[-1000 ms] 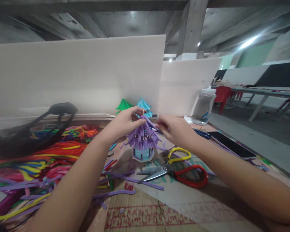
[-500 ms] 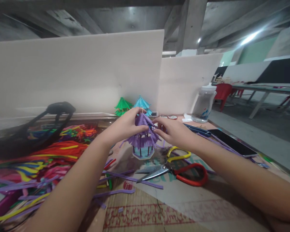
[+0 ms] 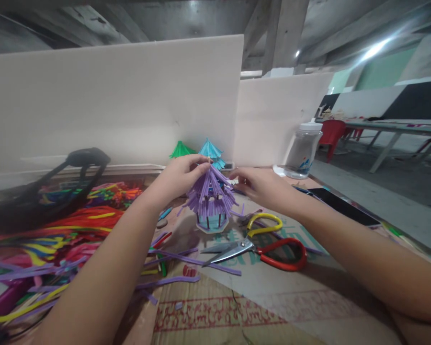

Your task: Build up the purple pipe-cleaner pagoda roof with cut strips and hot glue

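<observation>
A small model pavilion point(image 3: 211, 203) with two tiers of purple pipe-cleaner roof stands upright on a pale octagonal base. At its peak, my left hand point(image 3: 187, 175) pinches the tip of the roof between thumb and fingers. My right hand point(image 3: 260, 187) hovers just right of the upper roof, fingers loosely bent and apart, with nothing visible in them. Scissors point(image 3: 244, 245) with one yellow and one red handle lie spread in front of the pavilion. Cut purple pipe cleaners point(image 3: 179, 280) are scattered around the blades.
Behind stand a green roofed model point(image 3: 181, 149) and a light-blue one point(image 3: 209, 148), against a white board point(image 3: 111, 100). Bundles of coloured pipe cleaners point(image 3: 96, 218) and a black strap point(image 3: 89, 155) fill the left. A clear bottle point(image 3: 303, 151) and a phone point(image 3: 341, 206) are at right.
My left hand has gone from reaching around the upper roof to pinching its tip. My right hand has drawn slightly away to the right of the roof. The view has tilted a little.
</observation>
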Tool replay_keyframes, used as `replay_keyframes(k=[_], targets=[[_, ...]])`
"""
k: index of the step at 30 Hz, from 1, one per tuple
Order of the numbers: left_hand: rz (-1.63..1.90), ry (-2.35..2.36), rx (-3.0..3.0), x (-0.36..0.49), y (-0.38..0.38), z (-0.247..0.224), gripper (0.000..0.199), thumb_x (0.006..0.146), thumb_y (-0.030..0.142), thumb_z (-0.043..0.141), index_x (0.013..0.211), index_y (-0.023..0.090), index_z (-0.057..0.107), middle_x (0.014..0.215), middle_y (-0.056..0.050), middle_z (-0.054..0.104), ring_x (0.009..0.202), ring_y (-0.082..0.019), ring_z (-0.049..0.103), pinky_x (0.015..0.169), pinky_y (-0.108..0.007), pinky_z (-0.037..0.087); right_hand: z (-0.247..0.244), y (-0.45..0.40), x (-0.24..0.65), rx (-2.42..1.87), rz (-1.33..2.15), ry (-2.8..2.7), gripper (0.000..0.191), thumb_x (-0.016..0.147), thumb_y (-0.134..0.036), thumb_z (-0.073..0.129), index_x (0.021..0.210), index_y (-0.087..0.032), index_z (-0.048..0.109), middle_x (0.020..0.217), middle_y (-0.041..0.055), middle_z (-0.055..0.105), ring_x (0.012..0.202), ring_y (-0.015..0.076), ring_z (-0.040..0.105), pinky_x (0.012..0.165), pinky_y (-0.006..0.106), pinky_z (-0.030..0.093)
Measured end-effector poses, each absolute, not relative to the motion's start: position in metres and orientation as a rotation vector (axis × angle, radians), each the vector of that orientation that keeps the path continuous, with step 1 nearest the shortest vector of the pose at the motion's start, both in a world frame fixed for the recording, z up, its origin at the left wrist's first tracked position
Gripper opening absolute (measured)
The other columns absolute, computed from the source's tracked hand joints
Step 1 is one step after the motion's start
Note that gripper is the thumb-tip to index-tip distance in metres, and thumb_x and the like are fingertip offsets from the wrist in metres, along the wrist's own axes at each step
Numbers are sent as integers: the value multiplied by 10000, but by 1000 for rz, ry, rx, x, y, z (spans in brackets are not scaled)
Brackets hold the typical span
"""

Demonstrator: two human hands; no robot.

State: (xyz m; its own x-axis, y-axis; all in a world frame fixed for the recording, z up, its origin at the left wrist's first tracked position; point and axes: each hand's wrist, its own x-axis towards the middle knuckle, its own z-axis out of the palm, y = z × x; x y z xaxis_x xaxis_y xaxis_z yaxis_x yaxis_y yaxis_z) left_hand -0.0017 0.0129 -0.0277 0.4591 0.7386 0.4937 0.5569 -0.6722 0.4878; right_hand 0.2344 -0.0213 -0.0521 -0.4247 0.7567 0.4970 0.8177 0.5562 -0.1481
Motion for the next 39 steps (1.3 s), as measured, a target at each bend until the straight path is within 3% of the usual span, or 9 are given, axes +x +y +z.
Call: replay_keyframes(k=[5,10,15,20,25,28,31,36,39], targets=[[1097,1097,2382,-2,17,-30,355,895,430,559,1106,169,677,1070,-80,731,949,-219,666,846,-341,506,-43,-17,253,-1447,-90,-2435,146,887,-217,571,864,-228,715,872,19,731,714,160,610,599,272,360],[1138,1138,2401,3,12,-29,319,886,416,571,1041,161,685,1011,-76,724,891,-208,657,796,-328,496,-62,-2,259,-1553,-10,-2637,164,844,-186,585,874,-236,739,884,23,746,749,170,647,598,260,375],[1152,1191,2391,4,8,-25,272,880,386,559,978,160,674,957,-62,715,850,-196,646,787,-320,483,-93,13,250,-1637,-5,-2639,155,818,-268,626,876,-210,757,798,73,742,674,202,649,550,275,362],[1170,1209,2391,2,11,-25,268,872,391,561,967,165,671,933,-59,712,836,-196,639,769,-319,478,-99,23,256,-1629,50,-2658,301,766,-209,683,1062,-235,733,862,59,738,740,198,659,577,259,379],[1163,1170,2382,2,12,-27,252,878,379,560,962,167,667,930,-55,708,829,-189,637,750,-310,468,-100,23,260,-1579,164,-2711,197,736,-124,675,882,-242,736,898,12,726,727,141,645,560,219,365],[1163,1156,2362,3,12,-27,252,880,374,563,967,161,666,938,-56,707,834,-188,638,751,-306,465,-97,21,261,-1635,81,-2625,123,714,-106,671,784,-203,700,831,34,711,711,165,628,562,242,339],[1157,1170,2353,2,11,-26,258,882,373,562,963,153,670,951,-60,708,848,-190,639,772,-309,467,-82,20,268,-1707,-40,-2446,99,773,-111,604,807,-175,671,797,76,699,696,191,615,572,270,334],[1151,1137,2369,1,14,-28,290,884,405,557,976,156,675,948,-59,715,853,-194,641,770,-302,475,-45,7,271,-1596,35,-2129,232,933,-195,464,1121,-170,597,884,73,742,723,162,666,619,263,446],[1155,1133,2374,0,16,-29,301,883,417,561,984,159,680,942,-60,717,846,-193,641,759,-302,477,-32,-15,257,-1286,306,-1896,136,908,-268,551,961,-172,631,863,70,753,740,170,700,660,280,514]])
